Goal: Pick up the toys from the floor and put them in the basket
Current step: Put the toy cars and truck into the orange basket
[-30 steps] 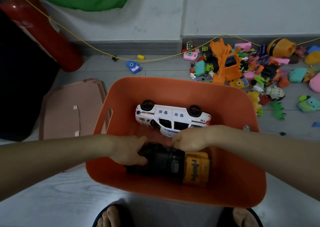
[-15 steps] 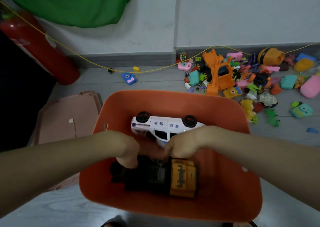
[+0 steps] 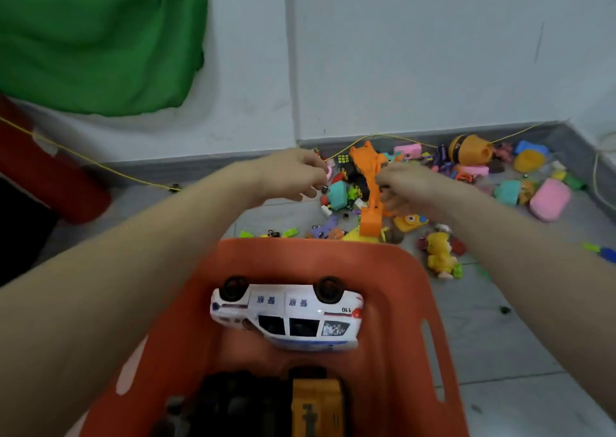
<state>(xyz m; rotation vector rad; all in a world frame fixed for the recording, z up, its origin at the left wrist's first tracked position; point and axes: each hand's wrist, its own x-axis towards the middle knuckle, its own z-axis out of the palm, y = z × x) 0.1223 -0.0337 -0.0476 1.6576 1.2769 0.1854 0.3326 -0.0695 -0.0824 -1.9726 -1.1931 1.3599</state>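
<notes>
The orange basket stands on the floor right below me. A white police car lies wheels-up inside it, with a black and yellow truck nearer to me. Both my arms reach over the basket to the toy pile by the wall. My left hand hovers with curled fingers just left of an orange toy loader, holding nothing I can see. My right hand is at the loader's arm; whether it grips it is unclear.
Several small toys litter the grey floor past the basket: a pink block, a yellow figure, a teal piece. A yellow cord runs along the wall. A red cylinder leans at left under green cloth.
Both hands let go of the black and yellow truck in the basket and moved forward to the orange loader in the pile. My view tilted up toward the wall.
</notes>
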